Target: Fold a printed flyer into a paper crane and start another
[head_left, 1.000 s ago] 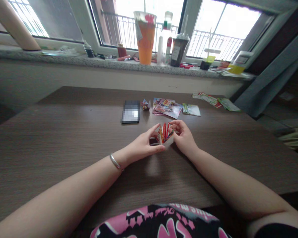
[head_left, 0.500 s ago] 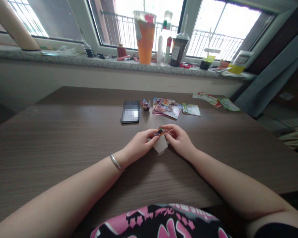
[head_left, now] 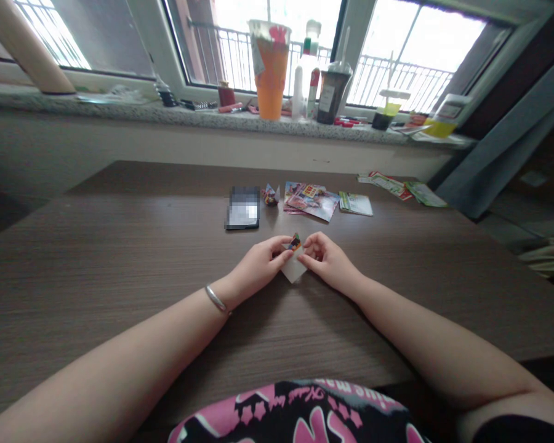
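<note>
A small piece of folded paper (head_left: 294,269), white below with a colourful printed flap at its top, is held between my hands above the table. My left hand (head_left: 264,257) pinches its left edge between thumb and fingers. On the opposite side my right hand (head_left: 325,255) grips the right edge, thumb in front and fingers curled behind. Beyond them stands a small folded paper figure (head_left: 271,195) in printed colours. The fingers partly cover the sheet's sides.
A dark-edged device with a blurred screen (head_left: 242,209) lies left of the paper figure. Printed picture sheets (head_left: 311,202) and a smaller paper stack (head_left: 356,203) lie to its right. A big orange drink cup (head_left: 271,74) and bottles line the windowsill (head_left: 203,117) behind the table (head_left: 120,246).
The paper has shifted slightly left and up, showing more of its white face. My right thumb has moved down from the printed tip onto the right edge.
</note>
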Available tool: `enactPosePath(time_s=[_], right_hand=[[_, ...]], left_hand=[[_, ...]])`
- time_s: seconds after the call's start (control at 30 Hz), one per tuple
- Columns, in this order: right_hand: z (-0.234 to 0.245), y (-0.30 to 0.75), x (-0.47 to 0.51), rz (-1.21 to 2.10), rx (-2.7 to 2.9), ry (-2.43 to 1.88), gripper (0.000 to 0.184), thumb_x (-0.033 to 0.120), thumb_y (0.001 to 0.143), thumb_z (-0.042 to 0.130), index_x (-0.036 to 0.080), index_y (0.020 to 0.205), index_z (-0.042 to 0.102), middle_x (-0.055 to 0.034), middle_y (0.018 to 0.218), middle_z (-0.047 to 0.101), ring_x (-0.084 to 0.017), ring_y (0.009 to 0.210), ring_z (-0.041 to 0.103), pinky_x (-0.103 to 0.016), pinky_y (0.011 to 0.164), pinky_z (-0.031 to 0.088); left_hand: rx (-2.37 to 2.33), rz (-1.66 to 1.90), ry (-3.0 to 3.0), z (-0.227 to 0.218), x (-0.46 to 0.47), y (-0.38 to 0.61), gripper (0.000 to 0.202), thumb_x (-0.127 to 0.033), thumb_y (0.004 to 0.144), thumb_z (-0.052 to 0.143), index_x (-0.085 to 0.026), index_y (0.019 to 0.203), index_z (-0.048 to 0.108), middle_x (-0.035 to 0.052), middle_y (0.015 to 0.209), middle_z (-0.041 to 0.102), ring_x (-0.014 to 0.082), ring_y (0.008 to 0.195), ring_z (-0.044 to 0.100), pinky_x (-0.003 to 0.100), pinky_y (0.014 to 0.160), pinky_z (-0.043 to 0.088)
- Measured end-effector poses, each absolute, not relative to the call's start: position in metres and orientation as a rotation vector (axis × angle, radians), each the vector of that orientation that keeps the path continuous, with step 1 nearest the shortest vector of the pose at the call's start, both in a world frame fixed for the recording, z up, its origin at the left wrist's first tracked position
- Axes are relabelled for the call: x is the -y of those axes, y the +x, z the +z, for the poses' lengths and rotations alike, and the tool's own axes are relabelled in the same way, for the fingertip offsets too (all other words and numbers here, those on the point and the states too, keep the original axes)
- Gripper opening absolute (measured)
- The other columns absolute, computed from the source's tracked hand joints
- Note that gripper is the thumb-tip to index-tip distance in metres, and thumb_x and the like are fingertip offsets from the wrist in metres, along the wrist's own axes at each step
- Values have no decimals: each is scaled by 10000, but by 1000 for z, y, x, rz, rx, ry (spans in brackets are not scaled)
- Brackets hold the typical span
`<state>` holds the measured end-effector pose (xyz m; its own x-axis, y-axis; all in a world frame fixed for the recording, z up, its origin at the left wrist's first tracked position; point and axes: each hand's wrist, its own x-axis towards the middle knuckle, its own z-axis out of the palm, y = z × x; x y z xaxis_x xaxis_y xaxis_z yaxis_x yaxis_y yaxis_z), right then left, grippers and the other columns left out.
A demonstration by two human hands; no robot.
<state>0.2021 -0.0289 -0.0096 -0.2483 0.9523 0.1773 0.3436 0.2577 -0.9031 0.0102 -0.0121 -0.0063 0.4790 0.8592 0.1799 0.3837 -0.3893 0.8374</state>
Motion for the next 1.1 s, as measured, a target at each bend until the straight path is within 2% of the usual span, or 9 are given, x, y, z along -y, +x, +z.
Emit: enactPosePath(time_s=[0.07,0.13,0.37,0.5,0.6,0.73,0.9,1.0,1.1], right_hand=[[-12,204,26,956,1767,-1237,217,305,773,627,216,889,467,74,640,521,-105,546,467,-234,544,375],[-13,207,22,889,1801,-1313,188,294,782,613,215,901,492,62,661,549,-113,564,491,-242,563,385],[-10,217,11,567,1976,-1561,175,284,830,578,235,992,621,31,717,606,-122,607,519,-240,566,349],[-10,220,6,472,2053,-1538,153,274,823,588,218,951,651,24,681,607,-125,620,517,-241,577,347],[-9,221,4,366,2128,-1505,149,263,824,583,209,929,674,4,696,618,-151,690,531,-269,671,392],[-8,217,7,165,2185,-1540,217,346,827,593,220,976,687,-67,965,656,-224,954,549,-361,877,411],[-11,212,8,147,2302,-1624,488,473,868,533,227,1288,560,-103,1370,494,-283,1289,385,-439,1074,297],[-11,210,6,171,2374,-1667,540,487,908,462,214,1374,475,-101,1480,386,-311,1383,270,-485,1126,200],[-9,209,4,200,2370,-1701,522,487,929,420,210,1368,475,-96,1500,363,-316,1398,254,-503,1129,181]], left_hand=[[-1062,796,1990,-8,11,10,455,-299,875,547,-181,1307,464,33,915,702,177,823,652,310,793,507],[-1048,806,2074,-7,12,9,500,-240,845,574,-190,1320,427,30,935,690,174,859,645,317,830,503],[-937,655,2654,2,20,8,265,-217,866,544,-207,1119,621,95,1228,573,232,1128,543,397,995,442],[-854,486,2863,6,25,8,286,-256,906,511,-232,1172,616,92,1248,576,246,1148,533,427,996,443],[-856,419,2929,8,27,8,328,-292,903,530,-246,1222,594,92,1302,552,263,1191,512,442,1021,425],[-868,356,2953,10,28,6,371,-336,896,546,-251,1256,579,93,1356,523,282,1247,475,463,1060,388],[-914,266,2931,13,29,4,362,-354,908,524,-280,1257,586,83,1391,497,306,1282,445,495,1069,365],[-938,254,2910,16,30,4,369,-347,902,532,-293,1264,582,83,1401,488,311,1286,439,498,1068,361],[-936,234,2900,18,32,4,385,-337,893,548,-307,1277,568,76,1420,470,301,1290,439,491,1078,348]])
